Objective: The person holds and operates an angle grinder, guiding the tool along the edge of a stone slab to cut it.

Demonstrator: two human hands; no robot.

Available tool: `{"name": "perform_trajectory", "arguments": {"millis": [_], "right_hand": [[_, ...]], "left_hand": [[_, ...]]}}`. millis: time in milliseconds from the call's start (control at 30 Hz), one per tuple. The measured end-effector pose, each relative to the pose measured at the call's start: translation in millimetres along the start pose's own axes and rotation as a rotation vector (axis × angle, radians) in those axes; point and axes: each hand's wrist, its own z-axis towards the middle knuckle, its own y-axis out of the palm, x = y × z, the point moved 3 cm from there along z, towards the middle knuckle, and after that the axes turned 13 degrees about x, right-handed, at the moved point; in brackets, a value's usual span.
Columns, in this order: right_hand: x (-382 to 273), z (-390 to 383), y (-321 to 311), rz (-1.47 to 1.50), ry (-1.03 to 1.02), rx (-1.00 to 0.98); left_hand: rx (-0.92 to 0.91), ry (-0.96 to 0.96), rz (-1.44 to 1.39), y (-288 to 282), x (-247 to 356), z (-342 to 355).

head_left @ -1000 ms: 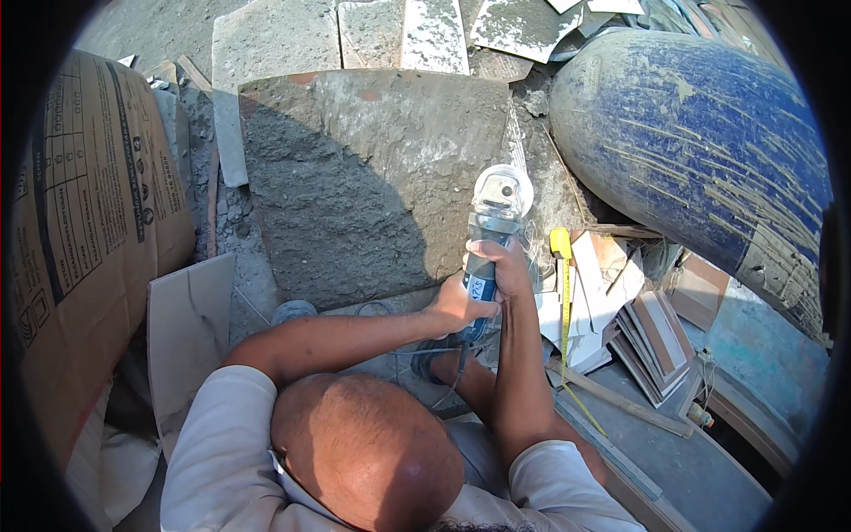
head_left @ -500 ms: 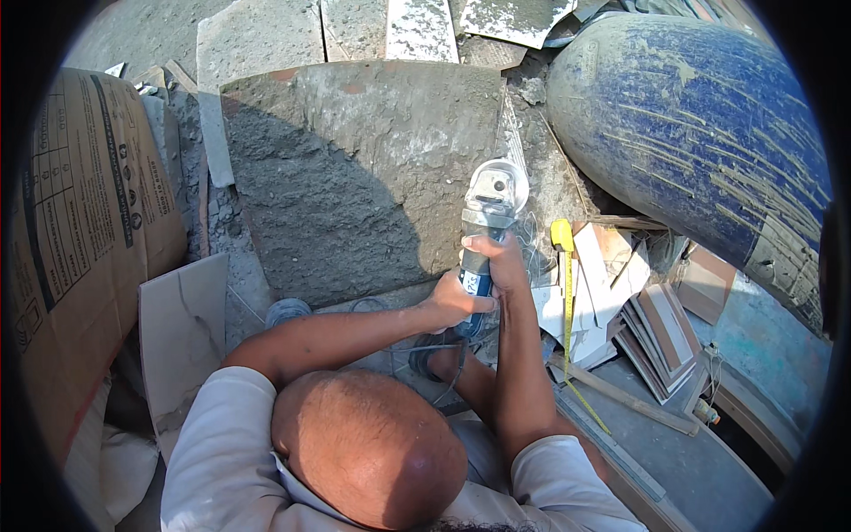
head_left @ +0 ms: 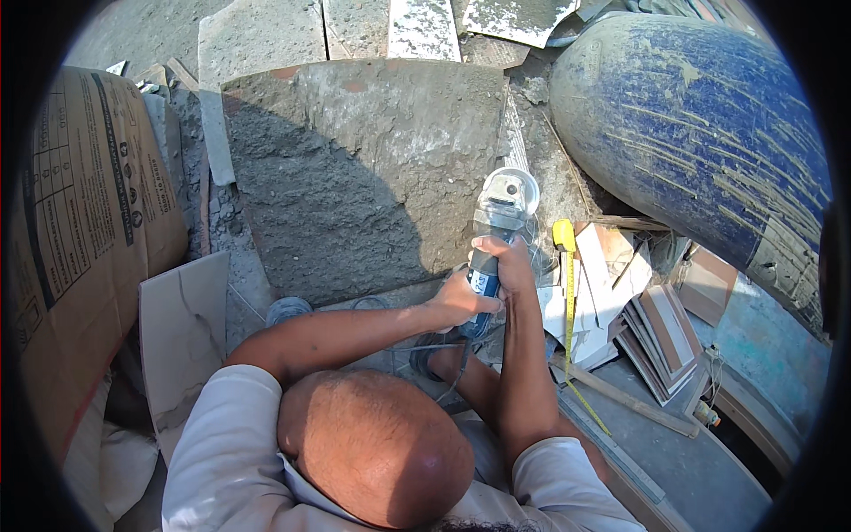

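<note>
Both my hands are closed round a blue and grey angle grinder (head_left: 502, 223), whose metal head and round disc point away from me. Wrapped about the lower part of its body is my left hand (head_left: 463, 300). My right hand (head_left: 511, 266) grips the body a little farther forward, its thumb across the top. A cord runs from the grinder's near end back between my legs. The disc (head_left: 530, 190) is just right of a rough grey mortar-covered surface (head_left: 328, 204); whether it touches anything I cannot tell.
A yellow tape measure (head_left: 564, 236) lies right of my hands, its blade pulled out. Beyond it are stacked tile pieces (head_left: 656, 341) and a wooden strip (head_left: 629, 401). A blue barrel (head_left: 691, 115) lies far right. At left are a large brown printed package (head_left: 80, 222) and a leaning tile (head_left: 184, 328).
The grinder and both hands have shifted slightly right, and its head has come a little nearer to me. My grip looks the same.
</note>
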Motion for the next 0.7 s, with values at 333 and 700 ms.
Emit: {"name": "perform_trajectory", "arguments": {"millis": [333,700], "right_hand": [[-117,-45,-52,0.111,0.117,-0.317],[-122,-91,-68,0.266,-0.154,-0.288]], "left_hand": [[0.113,0.217,0.302,88,111,-61],[0.289,0.561,0.248,119,109,-118]]}}
